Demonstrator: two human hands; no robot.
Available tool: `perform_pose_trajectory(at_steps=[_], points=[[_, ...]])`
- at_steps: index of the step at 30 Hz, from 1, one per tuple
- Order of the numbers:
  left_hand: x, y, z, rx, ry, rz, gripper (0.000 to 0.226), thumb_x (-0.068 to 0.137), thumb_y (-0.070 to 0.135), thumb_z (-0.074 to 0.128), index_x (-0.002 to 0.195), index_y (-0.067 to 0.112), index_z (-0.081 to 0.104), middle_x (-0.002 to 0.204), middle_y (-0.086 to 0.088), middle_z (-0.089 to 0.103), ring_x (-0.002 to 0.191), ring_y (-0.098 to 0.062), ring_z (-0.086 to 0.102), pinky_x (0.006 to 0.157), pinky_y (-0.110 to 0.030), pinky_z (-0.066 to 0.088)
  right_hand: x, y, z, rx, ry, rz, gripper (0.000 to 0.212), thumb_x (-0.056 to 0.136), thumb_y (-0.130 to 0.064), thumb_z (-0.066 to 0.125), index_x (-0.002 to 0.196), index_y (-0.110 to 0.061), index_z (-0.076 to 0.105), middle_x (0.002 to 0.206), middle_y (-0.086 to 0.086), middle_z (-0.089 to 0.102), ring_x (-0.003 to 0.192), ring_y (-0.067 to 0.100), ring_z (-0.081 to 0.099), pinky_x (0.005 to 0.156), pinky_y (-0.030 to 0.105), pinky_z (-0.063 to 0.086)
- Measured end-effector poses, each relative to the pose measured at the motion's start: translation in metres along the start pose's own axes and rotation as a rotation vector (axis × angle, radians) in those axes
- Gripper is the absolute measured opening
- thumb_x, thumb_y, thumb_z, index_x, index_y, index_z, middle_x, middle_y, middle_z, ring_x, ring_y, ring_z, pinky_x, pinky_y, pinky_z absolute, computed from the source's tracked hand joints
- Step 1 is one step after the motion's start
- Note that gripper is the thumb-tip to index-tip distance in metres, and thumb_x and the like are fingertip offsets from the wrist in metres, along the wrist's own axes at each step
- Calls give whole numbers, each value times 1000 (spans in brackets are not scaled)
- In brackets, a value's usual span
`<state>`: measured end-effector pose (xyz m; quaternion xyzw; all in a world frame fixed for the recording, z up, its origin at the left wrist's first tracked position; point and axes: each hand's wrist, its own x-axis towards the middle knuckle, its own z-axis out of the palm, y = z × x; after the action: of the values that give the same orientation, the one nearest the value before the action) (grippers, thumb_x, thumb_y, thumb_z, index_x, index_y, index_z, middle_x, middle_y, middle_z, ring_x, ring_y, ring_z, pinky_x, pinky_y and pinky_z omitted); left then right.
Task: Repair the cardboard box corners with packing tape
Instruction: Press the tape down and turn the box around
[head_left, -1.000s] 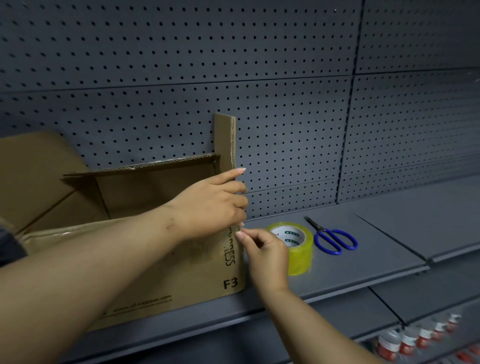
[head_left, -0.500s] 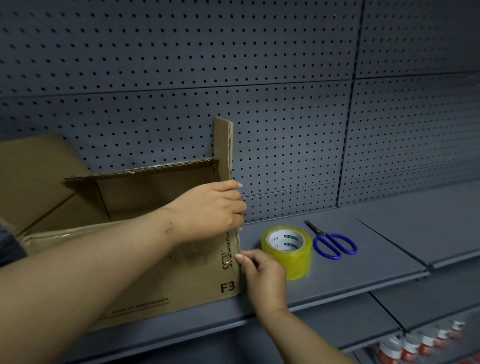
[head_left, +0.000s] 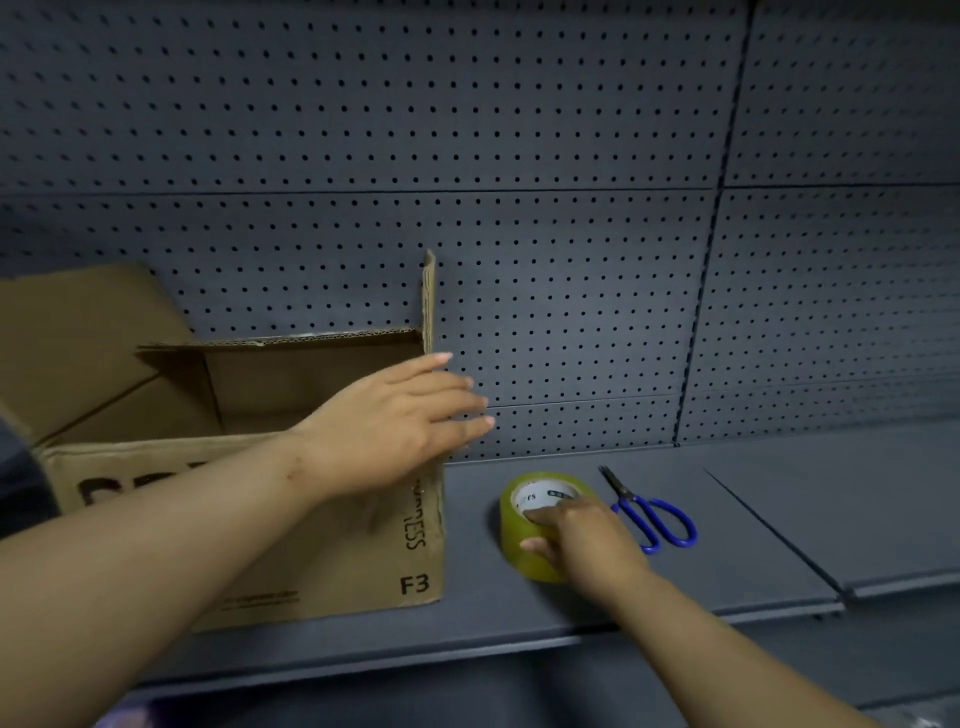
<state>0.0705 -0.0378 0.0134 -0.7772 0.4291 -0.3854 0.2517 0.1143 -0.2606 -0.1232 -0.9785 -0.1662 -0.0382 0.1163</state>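
1. Grey perforated panelling (head_left: 545, 130) backs the grey shelf (head_left: 727, 545) on which all the work items rest.
2. The cardboard box (head_left: 322, 545) stands open under my left hand (head_left: 395, 415), with one flap upright at its right rear corner.
3. My left hand is spread flat, fingers extended and apart, over the box's upper right corner. It grips nothing; whether the palm touches the cardboard I cannot tell.
4. My right hand (head_left: 582, 535) rests on the roll of packing tape (head_left: 524, 530), which sits just right of the box. The fingertips lie on the core and outer wall, closing on the roll but not visibly lifting it.
5. Blue-handled scissors (head_left: 649, 514) lie just beyond my right hand, untouched.
6. Step in hand, as I judge it: fetching tape for the right corner.
7. Next move calls for finding the tape's free end, drawing out a length, and laying it squarely over the corner edge while my left hand steadies the box.
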Motion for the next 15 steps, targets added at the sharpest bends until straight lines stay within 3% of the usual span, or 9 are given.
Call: perform_pose_trajectory(at_steps=[2,4,6,9,11,13,15], points=[[1,4,-4,-14,71,-186,42,76,7,66,118,14,63,118,-11,64,111,-27,60,103,-47,28,1,8,-3,12,-1,13,45,88,-46,51,130,-32,49,136,11,50,127,28,44,101,38,42],[3,11,-7,-27,158,-442,39,80,14,62,119,9,60,120,-18,59,112,-32,54,102,-46,31,1,16,-8,-22,-11,21,44,89,-45,50,131,-32,48,136,12,51,123,29,48,98,38,44],[6,22,-10,-92,221,-727,51,80,23,66,125,6,50,126,-22,49,117,-30,40,103,-45,33,3,25,-14,-62,-36,42,43,90,-43,48,131,-30,47,135,12,52,120,30,50,96,38,45],[15,33,-12,-293,294,-1123,78,77,32,68,138,6,27,141,-19,27,131,-28,24,108,-37,19,8,40,-21,-109,-51,96,43,91,-43,45,132,-28,47,132,12,55,118,31,52,94,37,45],[23,37,-9,-458,248,-1343,88,76,40,68,142,12,18,147,-12,21,136,-26,19,110,-36,16,11,47,-26,-145,-83,110,47,91,-46,43,134,-26,45,134,11,54,118,30,52,96,37,45],[30,36,-3,-618,153,-1521,85,76,46,66,142,15,22,143,-6,37,132,-25,33,110,-40,27,13,51,-32,-150,-108,113,56,88,-54,44,136,-26,41,139,9,49,122,28,49,98,36,43],[36,36,2,-702,66,-1616,70,80,46,62,136,14,36,126,-3,57,116,-24,52,99,-46,43,15,53,-38,-117,-52,105,61,83,-62,45,132,-26,46,135,7,52,119,27,51,93,34,44]])
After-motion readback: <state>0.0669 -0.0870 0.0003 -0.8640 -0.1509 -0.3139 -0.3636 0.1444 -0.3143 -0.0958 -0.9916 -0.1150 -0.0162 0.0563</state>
